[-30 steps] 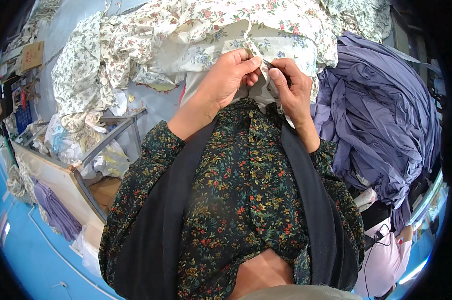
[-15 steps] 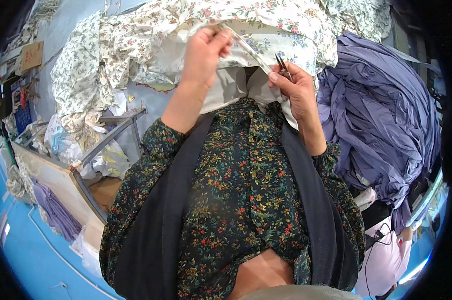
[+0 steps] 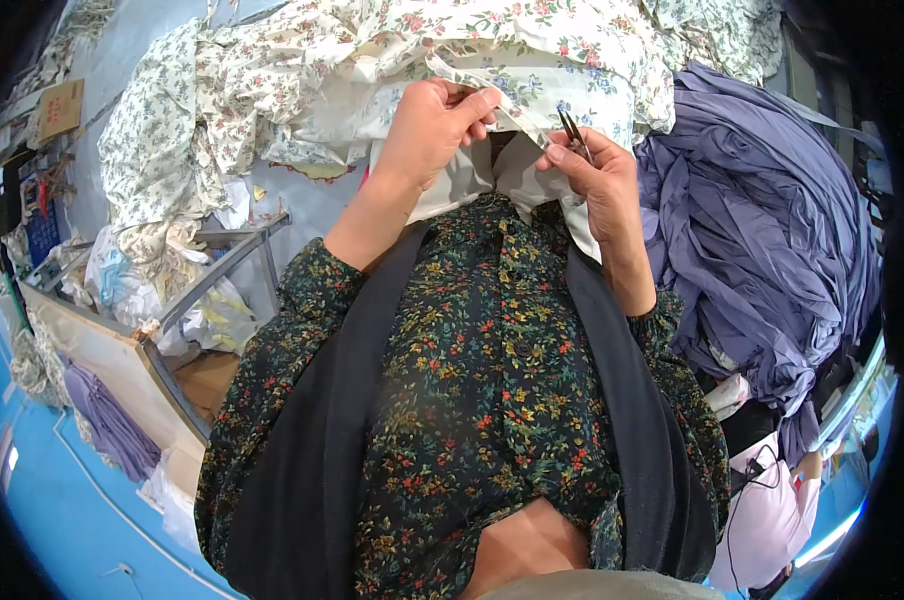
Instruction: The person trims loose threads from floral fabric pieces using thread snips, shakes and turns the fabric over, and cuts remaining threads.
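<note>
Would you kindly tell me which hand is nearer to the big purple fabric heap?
The right: the right hand is just left of the purple fabric heap. The left hand is farther left, beyond the right one.

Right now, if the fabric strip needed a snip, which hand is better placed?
Right, I'd say: the right hand holds the dark snips, blades up beside the fabric strip, and pinches the strip too. The left hand pinches it farther along, no tool visible.
</note>
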The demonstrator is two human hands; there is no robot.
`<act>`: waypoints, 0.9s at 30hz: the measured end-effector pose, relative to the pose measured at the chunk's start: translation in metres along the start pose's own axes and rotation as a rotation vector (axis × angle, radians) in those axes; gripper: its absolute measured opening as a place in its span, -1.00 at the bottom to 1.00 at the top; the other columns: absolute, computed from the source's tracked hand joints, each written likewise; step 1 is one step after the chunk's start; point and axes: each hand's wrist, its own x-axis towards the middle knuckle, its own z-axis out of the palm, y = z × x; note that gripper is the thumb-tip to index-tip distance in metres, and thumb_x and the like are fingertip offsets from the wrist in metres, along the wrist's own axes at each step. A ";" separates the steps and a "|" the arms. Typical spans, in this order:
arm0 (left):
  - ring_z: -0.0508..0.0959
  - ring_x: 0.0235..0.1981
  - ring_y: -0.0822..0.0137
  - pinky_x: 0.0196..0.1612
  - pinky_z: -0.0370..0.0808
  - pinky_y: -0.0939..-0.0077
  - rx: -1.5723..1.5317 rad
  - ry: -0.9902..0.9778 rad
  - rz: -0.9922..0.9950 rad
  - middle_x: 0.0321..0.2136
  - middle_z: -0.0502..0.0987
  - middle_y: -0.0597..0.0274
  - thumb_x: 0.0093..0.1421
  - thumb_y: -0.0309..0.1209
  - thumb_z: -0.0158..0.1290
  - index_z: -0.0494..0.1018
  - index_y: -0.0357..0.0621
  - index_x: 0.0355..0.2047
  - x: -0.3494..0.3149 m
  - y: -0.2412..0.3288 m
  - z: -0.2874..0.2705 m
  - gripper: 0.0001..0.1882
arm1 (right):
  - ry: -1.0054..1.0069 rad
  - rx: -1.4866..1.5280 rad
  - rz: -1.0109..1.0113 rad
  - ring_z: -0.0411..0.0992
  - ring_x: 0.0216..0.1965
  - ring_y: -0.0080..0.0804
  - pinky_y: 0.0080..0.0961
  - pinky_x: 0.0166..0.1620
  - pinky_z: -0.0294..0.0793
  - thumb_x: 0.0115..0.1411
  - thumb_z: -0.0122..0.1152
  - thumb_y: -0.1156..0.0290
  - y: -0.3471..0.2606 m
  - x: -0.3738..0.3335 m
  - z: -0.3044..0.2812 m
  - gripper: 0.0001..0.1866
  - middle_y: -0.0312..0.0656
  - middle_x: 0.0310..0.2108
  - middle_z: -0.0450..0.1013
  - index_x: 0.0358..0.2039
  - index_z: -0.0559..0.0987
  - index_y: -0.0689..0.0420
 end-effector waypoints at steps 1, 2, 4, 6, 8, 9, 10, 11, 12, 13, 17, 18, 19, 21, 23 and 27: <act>0.46 -0.59 0.55 -0.52 0.36 0.67 -0.010 -0.013 -0.011 -0.54 0.56 0.26 0.20 -0.31 0.19 0.56 -0.32 -0.40 -0.001 0.002 0.000 -0.74 | 0.011 0.001 -0.001 0.48 -0.41 -0.63 -0.76 -0.33 0.34 0.20 0.24 0.49 0.001 0.000 0.000 -0.79 -0.27 -0.42 0.56 -0.18 0.57 0.29; 0.46 -0.59 0.55 -0.52 0.36 0.67 -0.010 -0.015 -0.012 -0.54 0.56 0.26 0.20 -0.31 0.19 0.56 -0.32 -0.40 -0.003 0.002 0.002 -0.74 | 0.013 0.003 -0.001 0.48 -0.41 -0.63 -0.76 -0.33 0.34 0.20 0.24 0.49 0.001 0.000 0.001 -0.79 -0.27 -0.42 0.56 -0.18 0.57 0.29; 0.46 -0.60 0.54 -0.52 0.36 0.67 0.012 -0.098 -0.047 -0.54 0.56 0.26 0.21 -0.30 0.19 0.54 -0.32 -0.40 -0.008 0.002 0.008 -0.73 | 0.017 -0.005 0.022 0.37 -0.53 -0.74 -0.81 -0.45 0.23 0.21 0.23 0.47 -0.001 0.000 0.002 -0.81 -0.28 -0.48 0.55 -0.20 0.58 0.27; 0.46 -0.59 0.54 -0.53 0.36 0.67 0.010 -0.062 -0.034 -0.54 0.55 0.26 0.21 -0.30 0.19 0.54 -0.31 -0.39 -0.007 -0.003 0.005 -0.74 | 0.018 0.018 0.024 0.28 -0.59 -0.78 -0.81 -0.51 0.14 0.22 0.23 0.45 0.004 0.001 -0.002 -0.82 -0.30 -0.52 0.53 -0.21 0.58 0.26; 0.46 -0.59 0.55 -0.53 0.36 0.67 0.008 -0.028 -0.018 -0.54 0.55 0.26 0.21 -0.30 0.19 0.54 -0.30 -0.39 -0.005 -0.004 0.005 -0.74 | 0.021 0.040 0.021 0.19 -0.64 -0.83 -0.81 -0.57 0.05 0.23 0.22 0.43 0.009 0.003 -0.009 -0.83 -0.32 -0.56 0.52 -0.23 0.58 0.25; 0.47 -0.58 0.54 -0.53 0.36 0.67 0.011 -0.020 -0.035 -0.54 0.55 0.25 0.21 -0.30 0.19 0.53 -0.29 -0.39 -0.006 -0.003 0.006 -0.75 | 0.028 0.032 0.027 0.12 -0.66 -0.84 -0.79 -0.59 -0.02 0.23 0.21 0.42 0.012 0.003 -0.013 -0.83 -0.33 -0.58 0.50 -0.24 0.58 0.24; 0.47 -0.57 0.53 -0.52 0.36 0.67 0.014 -0.012 -0.050 -0.54 0.55 0.25 0.21 -0.31 0.19 0.53 -0.28 -0.40 -0.006 -0.002 0.005 -0.76 | 0.034 0.025 0.031 0.06 -0.68 -0.85 -0.78 -0.61 -0.08 0.24 0.20 0.41 0.013 0.003 -0.014 -0.84 -0.35 -0.59 0.48 -0.24 0.58 0.23; 0.47 -0.57 0.53 -0.52 0.36 0.67 0.014 -0.011 -0.048 -0.54 0.55 0.25 0.21 -0.31 0.19 0.53 -0.28 -0.40 -0.006 -0.001 0.003 -0.76 | 0.033 0.025 0.029 0.06 -0.68 -0.85 -0.78 -0.61 -0.08 0.24 0.20 0.41 0.012 0.002 -0.014 -0.84 -0.35 -0.59 0.48 -0.24 0.58 0.23; 0.45 -0.57 0.53 -0.53 0.34 0.68 -0.009 0.011 -0.013 -0.55 0.53 0.26 0.23 -0.32 0.16 0.52 -0.26 -0.42 -0.005 -0.001 0.001 -0.77 | 0.024 0.015 0.048 0.07 -0.68 -0.84 -0.79 -0.60 -0.08 0.24 0.18 0.40 0.011 0.000 -0.014 -0.83 -0.36 -0.60 0.47 -0.23 0.58 0.22; 0.43 -0.58 0.52 -0.54 0.32 0.68 -0.034 0.034 0.022 -0.57 0.50 0.27 0.25 -0.34 0.13 0.51 -0.25 -0.45 -0.004 -0.001 -0.002 -0.78 | 0.014 0.004 0.068 0.09 -0.68 -0.83 -0.79 -0.60 -0.07 0.25 0.17 0.39 0.010 0.000 -0.014 -0.83 -0.37 -0.61 0.46 -0.22 0.58 0.21; 0.30 -0.60 0.51 -0.57 0.26 0.68 -0.617 0.134 0.281 -0.62 0.41 0.30 0.29 -0.33 0.09 0.47 -0.20 -0.53 0.008 0.038 -0.070 -0.73 | -0.116 -0.115 0.172 0.09 -0.68 -0.82 -0.79 -0.60 -0.06 0.27 0.13 0.39 0.011 -0.008 -0.017 -0.82 -0.34 -0.60 0.48 -0.21 0.58 0.21; 0.38 -0.57 0.48 -0.52 0.31 0.65 -0.537 -0.036 0.307 -0.62 0.43 0.29 0.26 -0.31 0.13 0.50 -0.19 -0.49 0.009 0.037 -0.084 -0.76 | -0.146 -0.081 0.205 0.09 -0.68 -0.82 -0.79 -0.60 -0.05 0.28 0.10 0.40 0.014 -0.009 -0.014 -0.81 -0.31 -0.57 0.49 -0.19 0.56 0.22; 0.38 -0.57 0.48 -0.52 0.31 0.65 -0.539 -0.034 0.313 -0.62 0.43 0.29 0.26 -0.31 0.13 0.50 -0.19 -0.49 0.007 0.033 -0.079 -0.76 | -0.171 -0.053 0.240 0.09 -0.68 -0.81 -0.79 -0.61 -0.05 0.29 0.07 0.41 0.013 -0.008 -0.009 -0.79 -0.29 -0.55 0.51 -0.16 0.54 0.24; 0.48 -0.47 0.44 -0.45 0.37 0.59 0.409 0.053 0.335 -0.55 0.48 0.29 0.25 -0.38 0.13 0.53 -0.19 -0.41 -0.010 0.019 -0.052 -0.85 | -0.165 -0.071 0.238 0.08 -0.69 -0.80 -0.79 -0.61 -0.02 0.29 0.02 0.44 0.012 -0.005 0.000 -0.75 -0.26 -0.49 0.54 -0.06 0.48 0.25; 0.55 -0.33 0.33 -0.31 0.44 0.48 0.652 -0.034 0.503 -0.45 0.52 0.27 0.20 -0.47 0.13 0.52 -0.20 -0.34 -0.014 0.013 -0.027 -0.94 | -0.074 -0.044 0.127 0.06 -0.69 -0.79 -0.79 -0.61 0.02 0.30 -0.01 0.45 0.014 -0.002 0.009 -0.70 -0.25 -0.46 0.55 0.02 0.42 0.24; 0.54 -0.26 0.13 -0.14 0.42 0.30 1.145 0.159 0.908 -0.41 0.50 0.16 0.08 -0.56 0.12 0.50 -0.18 -0.33 0.000 -0.021 -0.030 -0.88 | 0.005 0.154 -0.089 0.07 -0.67 -0.78 -0.80 -0.62 0.03 0.23 0.05 0.56 0.023 0.013 0.030 -0.63 -0.24 -0.33 0.55 0.07 0.37 0.21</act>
